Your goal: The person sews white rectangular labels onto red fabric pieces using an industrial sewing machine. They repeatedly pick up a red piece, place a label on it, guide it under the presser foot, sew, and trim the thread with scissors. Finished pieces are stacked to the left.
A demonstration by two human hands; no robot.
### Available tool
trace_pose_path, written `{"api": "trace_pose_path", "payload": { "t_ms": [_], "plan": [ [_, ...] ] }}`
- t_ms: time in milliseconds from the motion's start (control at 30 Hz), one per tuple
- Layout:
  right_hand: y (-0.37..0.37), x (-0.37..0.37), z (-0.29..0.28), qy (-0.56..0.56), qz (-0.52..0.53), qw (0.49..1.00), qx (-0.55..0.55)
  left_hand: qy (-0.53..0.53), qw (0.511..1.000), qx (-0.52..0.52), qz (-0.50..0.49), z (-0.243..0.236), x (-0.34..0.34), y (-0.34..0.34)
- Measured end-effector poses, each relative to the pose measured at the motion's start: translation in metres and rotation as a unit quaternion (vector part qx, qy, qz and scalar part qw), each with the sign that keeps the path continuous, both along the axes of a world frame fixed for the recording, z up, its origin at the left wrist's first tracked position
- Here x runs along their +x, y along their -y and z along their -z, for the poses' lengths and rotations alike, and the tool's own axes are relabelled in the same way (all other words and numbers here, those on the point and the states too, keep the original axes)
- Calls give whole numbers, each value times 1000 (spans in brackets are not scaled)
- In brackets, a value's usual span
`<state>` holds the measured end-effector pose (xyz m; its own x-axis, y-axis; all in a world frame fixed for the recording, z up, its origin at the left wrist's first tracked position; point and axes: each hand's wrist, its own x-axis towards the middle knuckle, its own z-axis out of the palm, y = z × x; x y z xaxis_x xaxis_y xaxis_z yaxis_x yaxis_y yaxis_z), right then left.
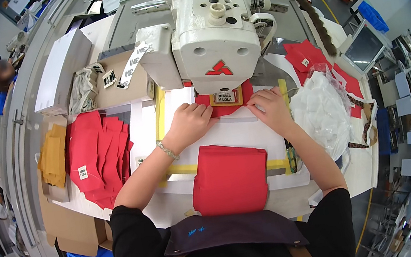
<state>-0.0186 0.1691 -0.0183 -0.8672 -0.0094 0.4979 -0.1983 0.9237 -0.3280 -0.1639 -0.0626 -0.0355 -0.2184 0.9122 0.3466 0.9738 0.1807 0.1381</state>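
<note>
A red fabric piece [229, 110] lies under the head of a large white sewing machine [215, 31]. On it sits a pale label with dark print, inside a yellow clamp frame [212, 101]. My left hand [190, 124] has its fingers curled onto the piece's left edge. At the right edge, my right hand [271, 110] pinches the fabric between thumb and fingers. Nearer to me, a stack of red fabric pieces [230, 178] lies at the table's front edge. The underside of the clamp and the needle are hidden.
Red labelled pieces [98, 155] are heaped on the left beside a box of mustard-yellow pieces [53, 156]. A clear bag of white pieces [322, 111] lies right of my right arm. More red pieces [306, 57] lie behind it. Yellow tape [180, 169] marks the work surface.
</note>
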Motion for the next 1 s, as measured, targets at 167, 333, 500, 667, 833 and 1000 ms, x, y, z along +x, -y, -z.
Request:
{"api": "trace_pose_path", "payload": {
  "t_ms": [167,333,500,667,833,1000],
  "plan": [
    [2,12,9,-19,-52,993,107,-85,993,33,73,9,-2,-4],
    [12,31,1,-34,-97,979,174,-78,989,10,126,-1,11,15],
    [31,55,4,-8,-117,974,192,-82,979,-16,184,-11,27,37],
    [39,69,-5,63,20,990,126,-67,981,-24,180,-9,24,38],
    [43,116,-33,256,261,930,43,-44,984,-16,172,-9,24,43],
    [61,144,-30,263,372,890,-29,-46,984,7,175,-12,24,40]
  ]
}}
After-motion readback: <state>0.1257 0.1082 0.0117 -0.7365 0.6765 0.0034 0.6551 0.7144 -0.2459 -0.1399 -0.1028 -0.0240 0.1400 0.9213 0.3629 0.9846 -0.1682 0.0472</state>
